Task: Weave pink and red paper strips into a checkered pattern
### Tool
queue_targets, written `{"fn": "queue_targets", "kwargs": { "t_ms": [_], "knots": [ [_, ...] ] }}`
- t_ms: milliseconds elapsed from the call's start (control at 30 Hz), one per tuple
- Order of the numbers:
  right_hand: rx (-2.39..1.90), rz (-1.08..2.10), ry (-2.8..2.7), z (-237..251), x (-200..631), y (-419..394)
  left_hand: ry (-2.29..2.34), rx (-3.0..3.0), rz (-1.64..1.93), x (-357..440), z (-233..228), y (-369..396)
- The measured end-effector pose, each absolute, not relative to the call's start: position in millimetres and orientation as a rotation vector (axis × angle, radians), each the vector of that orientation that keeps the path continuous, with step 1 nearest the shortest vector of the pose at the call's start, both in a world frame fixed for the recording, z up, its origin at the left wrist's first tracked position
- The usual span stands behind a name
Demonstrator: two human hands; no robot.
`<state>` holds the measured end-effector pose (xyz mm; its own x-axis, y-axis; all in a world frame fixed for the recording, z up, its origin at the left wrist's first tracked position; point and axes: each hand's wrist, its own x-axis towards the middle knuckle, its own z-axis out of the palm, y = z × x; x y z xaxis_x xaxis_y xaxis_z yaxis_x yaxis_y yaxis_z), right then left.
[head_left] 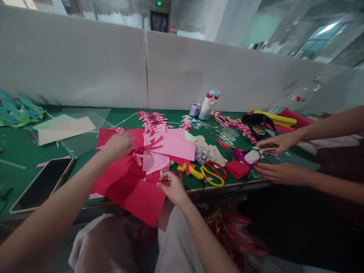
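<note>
Our left hand [118,146] lies fingers-down on the pink paper pile [167,148] on the desk [17,151]; our right hand [172,187] seems to pinch a red sheet [136,193] at the desk's near edge.

both forearms are bare up to where they leave the picture, with no sleeve, watch, bracelet or glove showing. the left hand [118,145] and the right hand [173,186] carry no rings that can be made out, and the fingers are uncovered. lower in the view, pale whitish cloth covers the lap, creased and loose, with a darker shaded fold between the knees.
</note>
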<state>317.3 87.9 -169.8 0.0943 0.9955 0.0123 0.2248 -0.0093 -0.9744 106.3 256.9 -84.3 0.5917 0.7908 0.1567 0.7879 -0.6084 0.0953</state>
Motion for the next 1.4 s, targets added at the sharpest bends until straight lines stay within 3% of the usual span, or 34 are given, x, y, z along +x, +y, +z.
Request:
{"fn": "queue_targets", "kwargs": {
  "t_ms": [233,433,833,1400],
  "knots": [
    [-1.437,1.026,-1.292,-168,318,85,0.855,2.997,0.175,175,-109,227],
    [-1.423,1.005,-1.301,-167,322,85,0.910,2.965,0.249,187,-127,230],
    [-1.459,1.000,-1.282,-168,322,85,1.021,2.735,0.622,181,-106,260],
    [-1.434,0.982,-1.326,-168,322,87,0.863,2.749,0.402,176,-96,241]
  ]
}}
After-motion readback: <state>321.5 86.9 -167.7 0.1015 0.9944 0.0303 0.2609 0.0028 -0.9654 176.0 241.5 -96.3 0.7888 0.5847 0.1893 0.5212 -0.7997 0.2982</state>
